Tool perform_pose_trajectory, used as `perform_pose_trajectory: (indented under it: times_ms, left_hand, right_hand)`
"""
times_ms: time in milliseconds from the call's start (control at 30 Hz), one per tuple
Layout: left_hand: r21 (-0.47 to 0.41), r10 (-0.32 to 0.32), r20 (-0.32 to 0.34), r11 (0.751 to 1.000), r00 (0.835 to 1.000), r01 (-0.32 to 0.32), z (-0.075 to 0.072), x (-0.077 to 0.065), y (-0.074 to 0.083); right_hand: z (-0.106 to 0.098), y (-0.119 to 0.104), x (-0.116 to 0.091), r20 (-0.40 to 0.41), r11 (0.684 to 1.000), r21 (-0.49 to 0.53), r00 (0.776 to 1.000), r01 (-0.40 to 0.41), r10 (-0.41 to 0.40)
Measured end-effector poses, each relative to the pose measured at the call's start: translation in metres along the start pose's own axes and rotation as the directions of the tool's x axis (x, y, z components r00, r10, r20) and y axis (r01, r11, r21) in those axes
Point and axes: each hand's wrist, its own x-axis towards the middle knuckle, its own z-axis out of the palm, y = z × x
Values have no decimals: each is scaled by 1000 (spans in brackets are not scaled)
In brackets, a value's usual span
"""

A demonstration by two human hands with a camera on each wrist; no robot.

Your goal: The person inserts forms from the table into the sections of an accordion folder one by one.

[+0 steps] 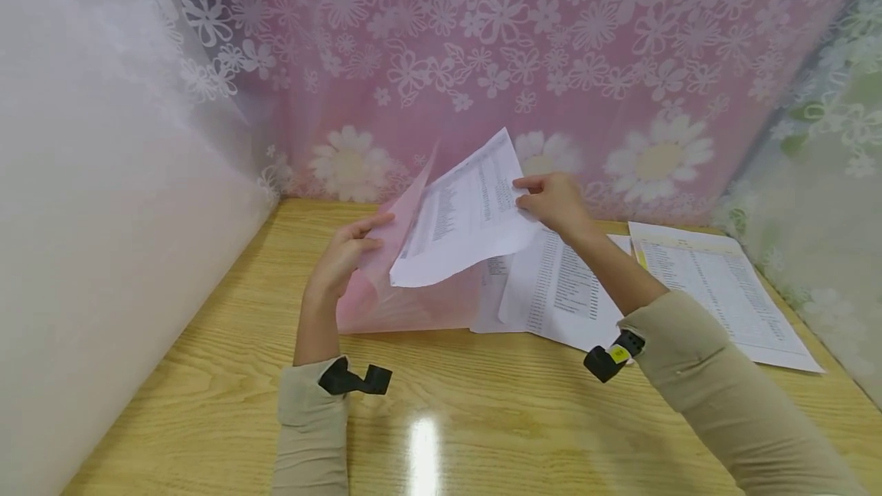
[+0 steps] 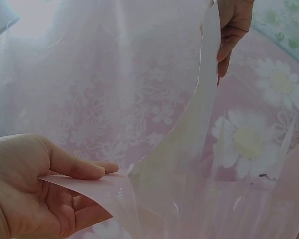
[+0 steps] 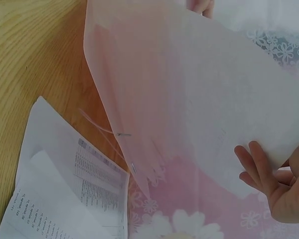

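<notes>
A translucent pink plastic folder [image 1: 413, 308] stands partly spread on the table, its near flap lifted. My left hand [image 1: 344, 251] pinches the flap's edge between thumb and fingers; the left wrist view shows the flap [image 2: 94, 186] bending under the thumb. My right hand [image 1: 554, 205] pinches a printed sheet of paper [image 1: 465, 209] by its right edge. That sheet is tilted, with its left part at the folder's opening. In the right wrist view the sheet's blank back [image 3: 229, 99] faces the camera, with the right hand [image 3: 284, 184] at its edge.
Several printed sheets [image 1: 568, 289] lie overlapping on the wooden table [image 1: 510, 419] right of the folder. Another printed page [image 1: 723, 289] lies farther right, past my right forearm. A flowered pink curtain [image 1: 427, 44] hangs behind the table, and a white wall [image 1: 124, 136] borders the left side.
</notes>
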Motion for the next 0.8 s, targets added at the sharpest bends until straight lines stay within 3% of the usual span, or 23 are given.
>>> perform_pose_trajectory:
  times_ms: [367,633,800]
  left_hand:
    - [5,0,-4,1000,1000,0,-2,1,0]
    - [3,-7,13,1000,1000,7,0,0,2]
    - [2,-4,6,1000,1000,4,0,-1,2]
  right_hand:
    - [1,-3,6,-27,999,-34,999,37,-38]
    - [11,-7,5,-10,999,4,999,37,-37]
    - [22,-5,6,-35,997,-29,997,69,-70]
